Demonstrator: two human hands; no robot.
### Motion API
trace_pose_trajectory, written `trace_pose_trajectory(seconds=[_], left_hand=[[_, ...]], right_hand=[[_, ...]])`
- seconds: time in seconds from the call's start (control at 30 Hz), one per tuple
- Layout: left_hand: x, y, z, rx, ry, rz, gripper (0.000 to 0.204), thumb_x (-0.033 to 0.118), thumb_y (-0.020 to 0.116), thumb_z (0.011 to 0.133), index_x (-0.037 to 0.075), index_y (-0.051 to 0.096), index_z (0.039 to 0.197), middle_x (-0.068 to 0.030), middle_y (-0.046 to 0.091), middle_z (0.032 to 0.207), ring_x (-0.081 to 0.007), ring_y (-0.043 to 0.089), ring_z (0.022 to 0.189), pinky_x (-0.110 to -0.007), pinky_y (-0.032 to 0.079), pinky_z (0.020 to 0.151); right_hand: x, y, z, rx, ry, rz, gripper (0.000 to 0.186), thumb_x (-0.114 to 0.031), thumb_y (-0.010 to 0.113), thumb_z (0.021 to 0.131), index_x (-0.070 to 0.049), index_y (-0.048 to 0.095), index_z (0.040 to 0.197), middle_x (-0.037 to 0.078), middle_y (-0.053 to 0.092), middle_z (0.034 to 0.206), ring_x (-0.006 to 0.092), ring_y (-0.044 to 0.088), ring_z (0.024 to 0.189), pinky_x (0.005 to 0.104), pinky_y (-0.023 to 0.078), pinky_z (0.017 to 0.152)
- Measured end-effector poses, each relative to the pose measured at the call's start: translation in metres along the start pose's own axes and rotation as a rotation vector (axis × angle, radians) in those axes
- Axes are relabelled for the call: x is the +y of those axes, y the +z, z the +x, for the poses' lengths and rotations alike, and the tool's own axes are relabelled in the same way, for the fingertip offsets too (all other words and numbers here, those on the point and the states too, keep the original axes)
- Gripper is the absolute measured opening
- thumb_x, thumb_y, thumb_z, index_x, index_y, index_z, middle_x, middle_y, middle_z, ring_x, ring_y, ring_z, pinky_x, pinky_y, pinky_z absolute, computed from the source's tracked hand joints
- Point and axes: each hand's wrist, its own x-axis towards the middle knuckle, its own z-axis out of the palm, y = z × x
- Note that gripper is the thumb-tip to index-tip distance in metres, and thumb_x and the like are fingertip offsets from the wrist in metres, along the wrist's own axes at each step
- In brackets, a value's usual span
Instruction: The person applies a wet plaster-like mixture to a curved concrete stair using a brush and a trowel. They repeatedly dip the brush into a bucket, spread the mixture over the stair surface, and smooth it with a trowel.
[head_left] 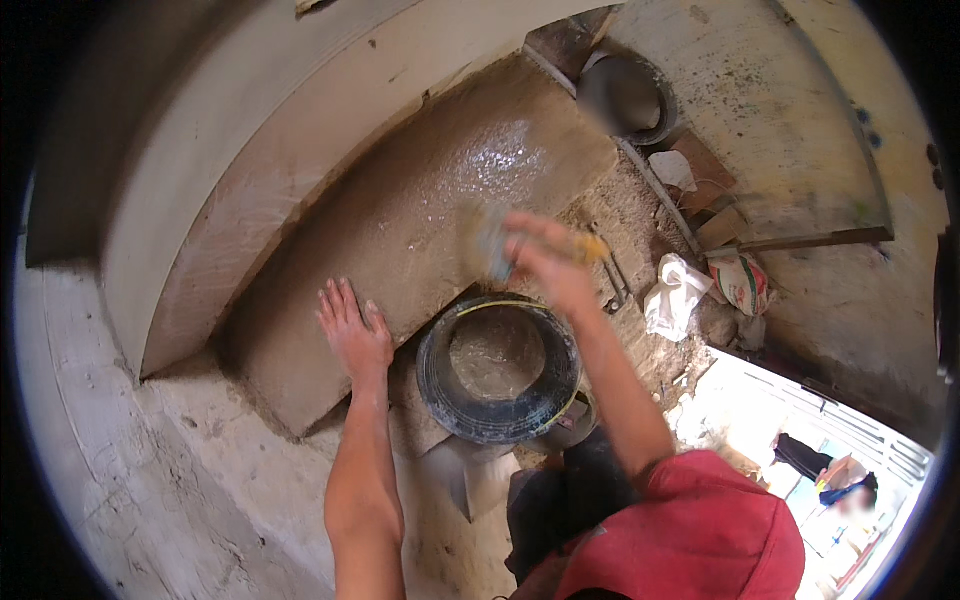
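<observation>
My left hand (358, 335) lies flat with its fingers spread on a wide grey-brown cement slab (330, 290). My right hand (548, 262), smeared by motion, is closed round a hand tool (488, 243) with a yellow handle and a broad bluish-grey head, perhaps a wide brush; the blur hides its exact kind. The tool is over the slab's near edge, just beyond a black bucket (445, 385). Inside the bucket is a greyish wet mix (497, 352). A shiny wet patch (500, 155) shows farther up the slab.
A curved wall (270, 150) borders the slab's far left side. Another black bucket (665, 115) stands at the far right. A white plastic bag (677, 297), a printed sack (740, 282) and a dark metal tool (616, 278) lie to the right. Bright open space drops away at lower right.
</observation>
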Motion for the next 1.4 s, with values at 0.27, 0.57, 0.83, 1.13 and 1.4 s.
trace_pose_trajectory(seconds=[0.27,0.57,0.83,1.13,1.4], left_hand=[[-0.002,-0.001,-0.001,-0.063,-0.031,-0.002,0.065,0.030,0.052,0.103,0.007,0.040,0.162,-0.0169,0.032,0.170,-0.0396,0.024,0.159,-0.057,0.016,0.129],[0.001,-0.006,0.001,-0.081,-0.019,0.044,0.063,0.030,0.050,0.104,0.006,0.040,0.161,-0.0168,0.032,0.171,-0.0391,0.023,0.159,-0.057,0.016,0.129],[-0.002,-0.001,0.000,-0.055,0.000,0.019,0.062,0.030,0.049,0.105,0.005,0.041,0.161,-0.0168,0.032,0.171,-0.0390,0.024,0.159,-0.057,0.017,0.129],[-0.001,0.000,0.001,-0.045,0.005,0.040,0.061,0.029,0.048,0.105,0.006,0.041,0.161,-0.0171,0.033,0.170,-0.0395,0.026,0.158,-0.057,0.017,0.129],[0.001,-0.002,0.000,-0.020,0.021,0.019,0.061,0.028,0.048,0.104,0.006,0.040,0.161,-0.0176,0.034,0.169,-0.0403,0.026,0.158,-0.057,0.017,0.129]], right_hand=[[-0.076,-0.122,0.149,0.728,-0.680,-1.001,0.027,-0.021,0.080,0.084,-0.018,0.080,0.111,0.010,0.080,0.097,0.0297,0.077,0.081,0.0414,0.060,0.070],[-0.050,0.023,0.074,0.081,-0.607,-1.270,0.031,-0.017,0.077,0.080,-0.018,0.076,0.110,0.012,0.075,0.088,0.0335,0.075,0.084,0.0493,0.058,0.071],[0.099,0.047,-0.100,-0.604,-0.098,-1.055,0.031,-0.023,0.076,0.081,-0.022,0.080,0.112,0.011,0.077,0.108,0.0331,0.074,0.096,0.0490,0.059,0.080],[0.179,0.042,-0.113,-0.525,0.201,-0.705,0.036,-0.014,0.070,0.081,-0.020,0.081,0.115,0.018,0.077,0.108,0.0355,0.074,0.095,0.0476,0.059,0.086],[-0.034,-0.009,0.059,0.131,-0.071,-0.303,0.043,-0.032,0.074,0.096,-0.011,0.071,0.133,0.006,0.076,0.118,0.0177,0.072,0.098,0.0337,0.057,0.091]])
